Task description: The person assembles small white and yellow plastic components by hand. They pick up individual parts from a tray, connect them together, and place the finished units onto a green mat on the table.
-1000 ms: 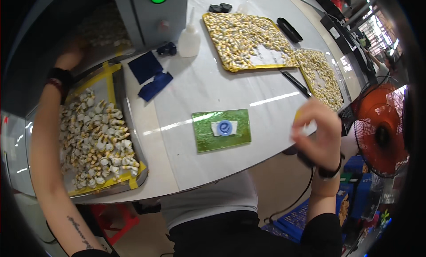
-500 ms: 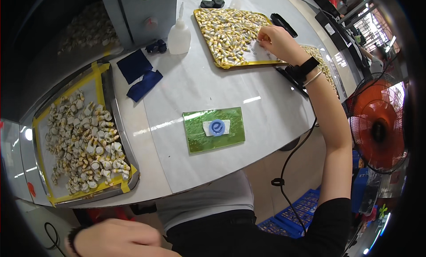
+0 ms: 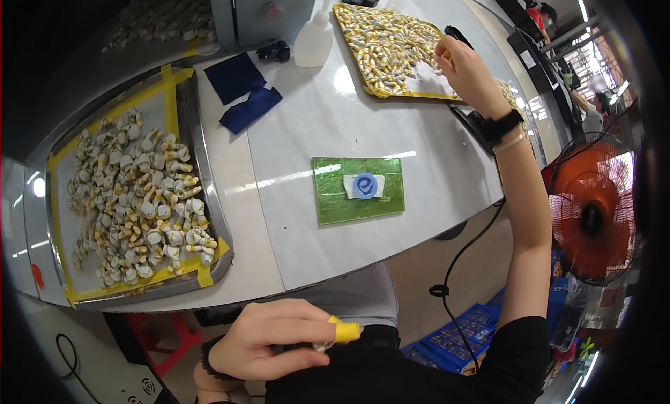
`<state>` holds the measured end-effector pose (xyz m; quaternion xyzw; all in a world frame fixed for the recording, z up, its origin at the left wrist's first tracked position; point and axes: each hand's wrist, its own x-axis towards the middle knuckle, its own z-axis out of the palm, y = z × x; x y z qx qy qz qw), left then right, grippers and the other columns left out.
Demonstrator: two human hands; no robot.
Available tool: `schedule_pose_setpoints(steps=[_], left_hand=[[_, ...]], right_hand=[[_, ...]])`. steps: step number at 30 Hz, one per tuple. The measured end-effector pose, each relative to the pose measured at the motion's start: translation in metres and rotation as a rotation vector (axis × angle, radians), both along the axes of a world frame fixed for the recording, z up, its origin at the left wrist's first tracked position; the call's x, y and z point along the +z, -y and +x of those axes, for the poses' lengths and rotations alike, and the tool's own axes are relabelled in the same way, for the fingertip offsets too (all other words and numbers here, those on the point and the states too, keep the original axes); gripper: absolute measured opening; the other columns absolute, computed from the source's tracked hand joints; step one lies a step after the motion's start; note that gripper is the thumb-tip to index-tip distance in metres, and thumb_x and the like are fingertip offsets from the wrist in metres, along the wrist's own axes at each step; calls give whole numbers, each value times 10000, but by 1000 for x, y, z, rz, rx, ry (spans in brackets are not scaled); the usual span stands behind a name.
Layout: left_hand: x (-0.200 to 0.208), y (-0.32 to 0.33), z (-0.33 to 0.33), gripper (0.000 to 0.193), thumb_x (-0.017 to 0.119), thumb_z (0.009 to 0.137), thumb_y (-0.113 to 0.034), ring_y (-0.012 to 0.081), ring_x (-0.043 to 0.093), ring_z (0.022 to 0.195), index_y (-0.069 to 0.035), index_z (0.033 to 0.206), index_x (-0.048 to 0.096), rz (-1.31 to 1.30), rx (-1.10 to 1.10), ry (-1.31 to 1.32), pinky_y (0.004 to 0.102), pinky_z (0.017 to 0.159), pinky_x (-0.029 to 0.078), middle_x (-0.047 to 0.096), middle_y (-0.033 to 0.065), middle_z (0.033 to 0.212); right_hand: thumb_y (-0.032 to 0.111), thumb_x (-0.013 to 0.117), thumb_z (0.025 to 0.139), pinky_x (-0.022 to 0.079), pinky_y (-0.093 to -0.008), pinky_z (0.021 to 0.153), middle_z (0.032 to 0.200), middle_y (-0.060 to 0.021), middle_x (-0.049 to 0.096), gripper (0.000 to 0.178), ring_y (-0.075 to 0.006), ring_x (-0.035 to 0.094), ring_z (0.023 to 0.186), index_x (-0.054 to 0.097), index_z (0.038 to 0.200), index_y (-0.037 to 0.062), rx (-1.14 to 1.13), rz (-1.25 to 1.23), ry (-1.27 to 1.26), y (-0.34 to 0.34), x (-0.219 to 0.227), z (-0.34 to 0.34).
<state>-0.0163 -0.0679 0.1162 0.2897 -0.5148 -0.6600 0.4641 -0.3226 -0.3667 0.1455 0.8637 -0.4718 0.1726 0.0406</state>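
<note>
My left hand (image 3: 276, 338) is raised over my lap below the table edge. A yellow wrap covers one fingertip, and a small pale piece (image 3: 321, 347) shows between the fingers and thumb, mostly hidden. My right hand (image 3: 469, 72) is over the right side of a yellow-edged tray (image 3: 412, 95) packed with small yellow-and-grey pieces (image 3: 387, 48). Its fingers are pinched together; what they hold, if anything, is too small to make out. In front of me lies a green slab (image 3: 359, 212) bearing a white pad and a round blue disc (image 3: 365, 186) with a curved groove.
At the left stands a metal-rimmed tray (image 3: 222, 229) of white-and-yellow knobbly pieces (image 3: 139, 195). Dark blue cloth pieces (image 3: 236, 78), a white squeeze bottle (image 3: 313, 42) and a grey machine (image 3: 269, 27) are behind. A black cable (image 3: 453, 264) hangs at the right, near an orange fan (image 3: 590, 208).
My left hand has risen and turned, bringing the small pale piece and yellow-wrapped fingertip into sight. My right hand stays at the tray's right side. The whole view has shifted a little.
</note>
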Motion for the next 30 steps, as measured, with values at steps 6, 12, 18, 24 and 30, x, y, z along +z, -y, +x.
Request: schedule_pose_setpoints(steps=[6, 12, 18, 24, 30], left_hand=[[-6, 0, -13, 289, 709, 693, -52, 199, 643, 725, 48, 956, 646, 32, 69, 95, 273, 682, 495, 672, 143, 836], [-5, -2, -9, 315, 726, 729, -35, 176, 660, 825, 39, 1012, 608, 125, 71, 17, 263, 742, 510, 666, 122, 905], [-8, -1, -5, 292, 734, 720, -20, 205, 668, 843, 49, 970, 600, 145, 54, -74, 284, 767, 521, 663, 132, 893], [-11, -3, -5, 282, 736, 717, -21, 215, 672, 831, 49, 954, 599, 166, 69, -98, 288, 756, 527, 661, 133, 888], [-10, -6, -5, 285, 735, 716, -6, 226, 660, 870, 55, 959, 598, 277, 100, -213, 299, 774, 518, 661, 135, 876]], right_hand=[[52, 574, 783, 461, -372, 676, 828, -161, 596, 110, -326, 585, 772, 536, 872, 0, 68, 14, -21, -19, 0, 12], [54, 609, 758, 472, -357, 682, 797, -166, 619, 119, -319, 604, 768, 559, 839, -17, 18, 113, -17, -10, -4, 0], [34, 611, 771, 477, -319, 669, 778, -147, 630, 127, -269, 615, 726, 544, 859, -28, 50, 110, -25, -12, -2, 2], [42, 580, 781, 478, -352, 682, 796, -177, 631, 103, -332, 614, 761, 550, 854, -24, 34, 123, 42, -15, -10, 4], [36, 551, 824, 480, -307, 632, 791, -163, 632, 105, -268, 616, 696, 587, 907, -17, 62, 30, 116, -26, 2, 7]])
